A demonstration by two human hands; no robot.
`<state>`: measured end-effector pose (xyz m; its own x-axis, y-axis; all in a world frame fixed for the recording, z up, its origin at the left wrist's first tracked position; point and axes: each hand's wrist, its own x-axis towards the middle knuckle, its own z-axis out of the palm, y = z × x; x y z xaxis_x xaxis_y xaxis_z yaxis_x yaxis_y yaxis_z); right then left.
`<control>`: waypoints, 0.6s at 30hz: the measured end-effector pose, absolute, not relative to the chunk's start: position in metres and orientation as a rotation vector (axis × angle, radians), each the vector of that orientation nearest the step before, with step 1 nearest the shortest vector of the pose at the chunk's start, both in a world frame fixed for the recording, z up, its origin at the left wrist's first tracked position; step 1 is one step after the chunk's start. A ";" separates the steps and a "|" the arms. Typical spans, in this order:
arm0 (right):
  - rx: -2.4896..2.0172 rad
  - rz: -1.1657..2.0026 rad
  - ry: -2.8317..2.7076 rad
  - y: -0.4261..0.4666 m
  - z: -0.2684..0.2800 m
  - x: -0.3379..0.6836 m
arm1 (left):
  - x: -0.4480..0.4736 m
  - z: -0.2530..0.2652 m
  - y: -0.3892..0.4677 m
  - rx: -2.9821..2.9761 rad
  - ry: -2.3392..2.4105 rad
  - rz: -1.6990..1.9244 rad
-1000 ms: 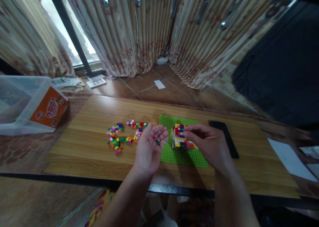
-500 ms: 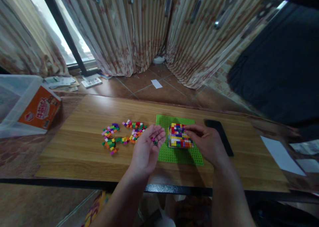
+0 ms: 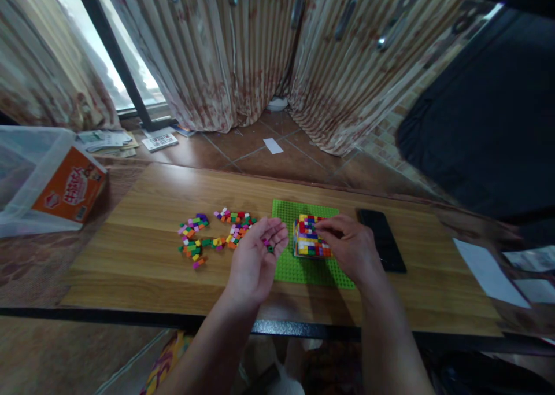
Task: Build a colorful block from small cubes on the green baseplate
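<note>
Striped, red-patterned fabric curtains [image 3: 203, 65] hang behind a long tabletop of light brown wood grain [image 3: 143, 268]. At far left, a clear plastic bin with an orange label [image 3: 26, 175] stands beyond the tabletop's end. Next, small loose plastic bricks in many colours [image 3: 236, 231] lie scattered in irregular groups on the wood. The left hand [image 3: 256, 256] is opened palm up, fingers slightly curled, with a few tiny green and magenta bricks [image 3: 270, 248] in it. Beside it, a studded green square baseplate [image 3: 286, 272] bears a rectangular multicoloured brick block [image 3: 309, 246]. The right hand [image 3: 349, 242] pinches thumb and fingers narrowly at the block's right side; whether they grip a brick cannot be told. Farther right lie a flat black rectangular slab [image 3: 388, 247] and white paper [image 3: 489, 273].
</note>
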<state>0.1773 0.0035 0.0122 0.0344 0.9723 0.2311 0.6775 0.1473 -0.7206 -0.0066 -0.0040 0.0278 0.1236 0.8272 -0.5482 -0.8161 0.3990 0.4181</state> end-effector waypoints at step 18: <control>-1.760 0.360 -1.601 0.012 0.004 0.193 | -0.007 0.025 -0.004 0.011 0.800 1.191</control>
<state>0.1935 0.0116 0.0041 0.1902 0.9479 0.2554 0.7471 0.0290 -0.6641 -0.0068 -0.0044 0.0248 0.1356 0.8260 -0.5472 -0.8185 0.4046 0.4078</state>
